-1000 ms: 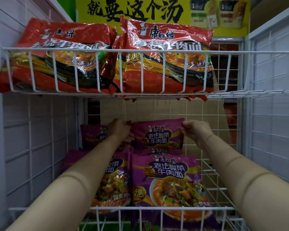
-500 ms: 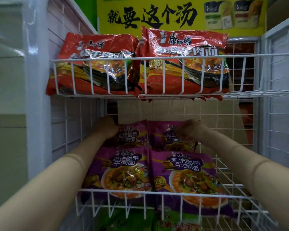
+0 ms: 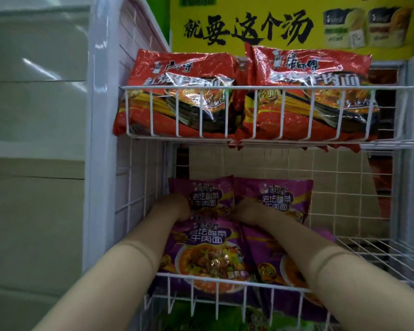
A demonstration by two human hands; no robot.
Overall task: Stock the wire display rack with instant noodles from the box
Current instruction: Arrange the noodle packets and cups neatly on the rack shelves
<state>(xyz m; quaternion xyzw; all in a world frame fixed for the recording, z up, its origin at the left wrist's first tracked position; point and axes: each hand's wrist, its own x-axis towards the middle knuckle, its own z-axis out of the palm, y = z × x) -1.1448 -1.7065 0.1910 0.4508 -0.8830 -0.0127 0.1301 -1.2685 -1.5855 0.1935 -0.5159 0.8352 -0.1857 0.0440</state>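
A head-worn view looks into a white wire display rack. The upper shelf holds two red noodle packs side by side behind its front rail. On the middle shelf, two purple noodle packs stand at the back — rear purple packs — and two more lie in front of them, the front purple packs.

Both arms reach in over the front packs. The left hand rests against the left rear pack, and the right hand against the right rear one. The hands are blurred and seen from behind, so I cannot tell whether the fingers pinch the wrappers or simply press them flat.

The step in hand looks like settling the back row upright on this shelf. Bare wire shows to the right of the purple packs. The next move probably calls for drawing both hands out without dragging the front packs — then fetching more from the box, which is out of view.
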